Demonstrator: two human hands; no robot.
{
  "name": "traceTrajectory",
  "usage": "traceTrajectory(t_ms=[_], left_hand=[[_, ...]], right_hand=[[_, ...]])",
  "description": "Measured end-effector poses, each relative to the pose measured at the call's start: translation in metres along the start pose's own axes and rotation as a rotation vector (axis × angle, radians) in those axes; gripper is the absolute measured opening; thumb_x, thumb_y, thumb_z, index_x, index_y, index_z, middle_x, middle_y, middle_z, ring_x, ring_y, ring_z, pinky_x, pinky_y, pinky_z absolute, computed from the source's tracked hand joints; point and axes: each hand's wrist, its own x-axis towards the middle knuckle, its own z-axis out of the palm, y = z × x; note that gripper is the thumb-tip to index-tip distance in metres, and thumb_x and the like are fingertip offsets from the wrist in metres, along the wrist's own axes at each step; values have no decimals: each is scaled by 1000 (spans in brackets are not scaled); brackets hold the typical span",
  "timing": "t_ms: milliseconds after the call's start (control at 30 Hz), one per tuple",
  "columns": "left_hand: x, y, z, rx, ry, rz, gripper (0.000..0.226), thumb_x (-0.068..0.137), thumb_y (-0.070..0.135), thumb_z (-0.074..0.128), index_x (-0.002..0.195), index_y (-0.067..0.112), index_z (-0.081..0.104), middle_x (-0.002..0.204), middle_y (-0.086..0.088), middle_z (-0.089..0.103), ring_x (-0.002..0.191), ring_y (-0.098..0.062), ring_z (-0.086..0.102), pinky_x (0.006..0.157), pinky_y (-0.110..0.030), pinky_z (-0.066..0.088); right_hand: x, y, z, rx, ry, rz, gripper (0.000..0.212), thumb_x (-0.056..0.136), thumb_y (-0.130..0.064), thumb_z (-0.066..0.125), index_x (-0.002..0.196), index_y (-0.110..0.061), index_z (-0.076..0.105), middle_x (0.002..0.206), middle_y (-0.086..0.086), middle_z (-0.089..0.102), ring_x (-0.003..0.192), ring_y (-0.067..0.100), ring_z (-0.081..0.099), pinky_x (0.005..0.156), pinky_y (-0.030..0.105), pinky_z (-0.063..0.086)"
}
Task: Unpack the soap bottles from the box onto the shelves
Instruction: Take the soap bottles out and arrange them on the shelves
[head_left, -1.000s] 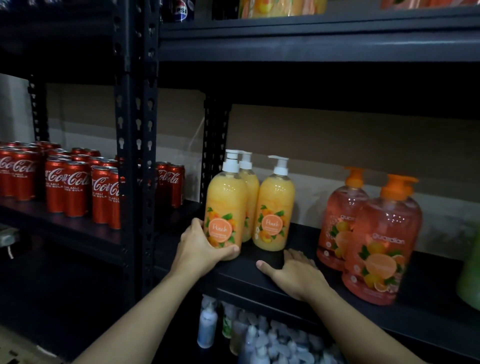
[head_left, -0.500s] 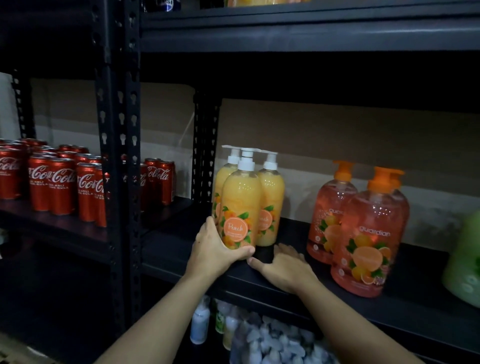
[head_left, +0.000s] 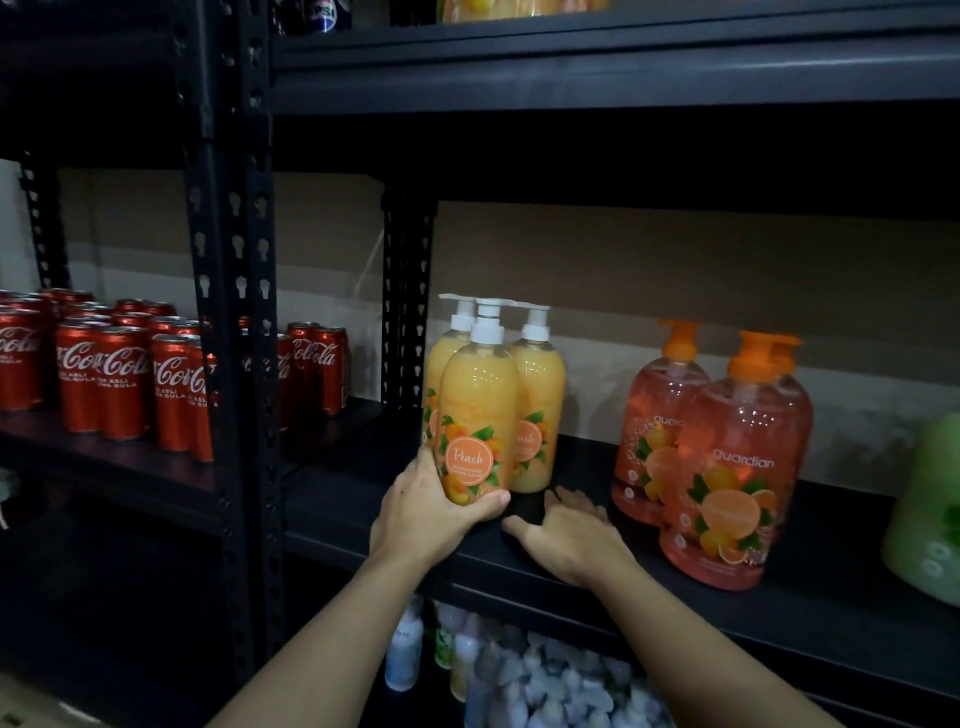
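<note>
The step in hand looks like the placing of one soap bottle: the front Peach pump bottle (head_left: 478, 410) stands upright on the black shelf (head_left: 841, 597), near its front edge, and the left hand (head_left: 431, 512) grips it low down. The thumb curls across the front of its base and the palm wraps its left side. The right hand (head_left: 569, 540) holds nothing; it rests palm down on the shelf with fingers spread. It lies just to the right of the gripped bottle, its thumb tip close to that bottle's base, though I cannot tell whether they touch.

Two more Peach bottles (head_left: 537, 410) stand directly behind the gripped one, close enough to overlap it from this angle. Two orange guardian bottles (head_left: 737, 467) stand further right, apart from the right hand. A green bottle (head_left: 930, 514) shows at the far right edge. Coca-Cola cans (head_left: 104, 384) fill the neighbouring shelf on the left.

The next move, by my reading, calls for nudging the bottle into line with its fellows and letting go without tipping it, since it is tall and narrow. After that comes a return to the box, which is not in view, so how many bottles remain cannot be judged.
</note>
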Motion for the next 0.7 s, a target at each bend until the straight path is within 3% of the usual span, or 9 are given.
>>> traceTrajectory(t_ms=[700], left_hand=[[-1, 4, -1, 5, -24, -31, 101, 43, 87, 66, 120, 30, 36, 122, 8, 53, 112, -19, 54, 83, -41, 50]], right_hand=[[0, 0, 2, 10, 27, -2, 92, 89, -70, 32, 155, -7, 24, 163, 10, 19, 150, 29, 15, 120, 42, 14]])
